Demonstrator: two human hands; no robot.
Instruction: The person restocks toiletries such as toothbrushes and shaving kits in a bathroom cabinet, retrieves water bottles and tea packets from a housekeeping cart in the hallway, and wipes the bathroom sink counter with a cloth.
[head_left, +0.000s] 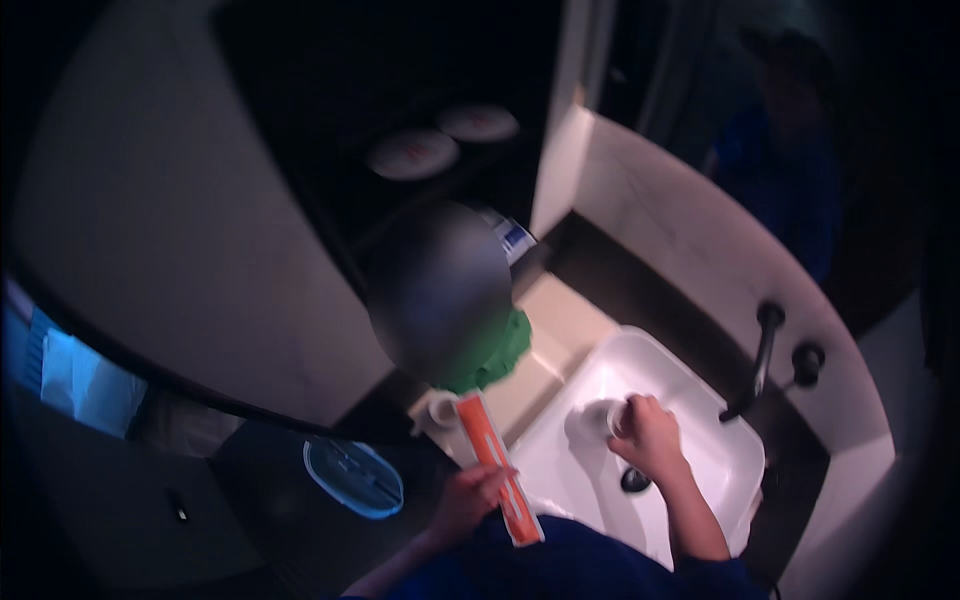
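My left hand (475, 495) grips a long, flat orange-and-white box (493, 457) beside the near left rim of a white sink (547, 469). Inside the sink, my right hand (654, 439) is closed around a small white cup-like item (617, 418), partly hidden by my fingers. The dark drain (635, 480) shows just below that hand. Past the top end of the orange box stands a small white round container (444, 409). A crumpled green item (506, 358), perhaps cloth or a bag, lies on the pale counter (551, 322) beyond it.
A black spout (765, 360) and knob (808, 365) project from the wall at right. A light-blue oval basin (352, 478) sits low at left. Two white round items (415, 154) are farther back. A person in blue (780, 172) appears dimly at upper right. A blurred round patch hides the middle.
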